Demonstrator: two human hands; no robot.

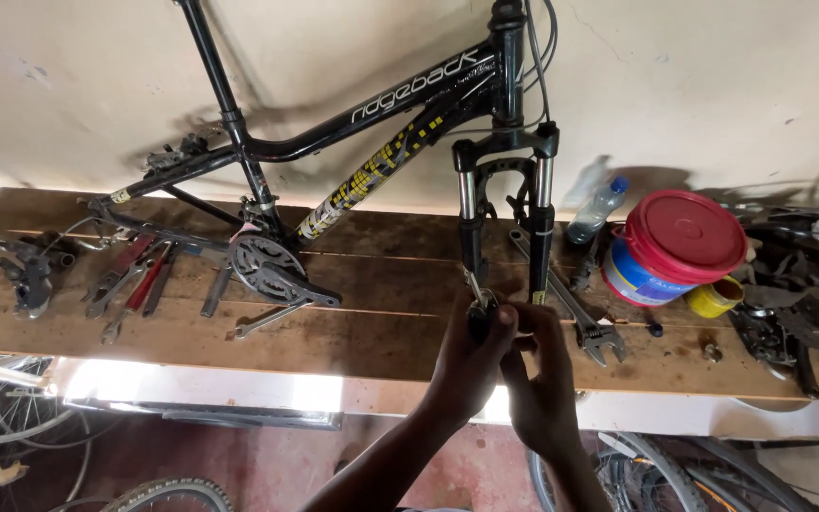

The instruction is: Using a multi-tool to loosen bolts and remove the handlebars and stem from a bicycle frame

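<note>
Dim, warm light – glare on the white ledge [201, 387] below, soft shadows on the wall [713, 85], edges slightly bowed

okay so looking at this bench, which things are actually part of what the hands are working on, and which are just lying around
In use:
left hand and right hand, both closed at the bottom ends of the fork
bike frame carrying that fork

Lying about:
adjustable wrench
red-lidded tub
yellow cup
plastic bottle
hand tools at the left of the wooden bench
</note>
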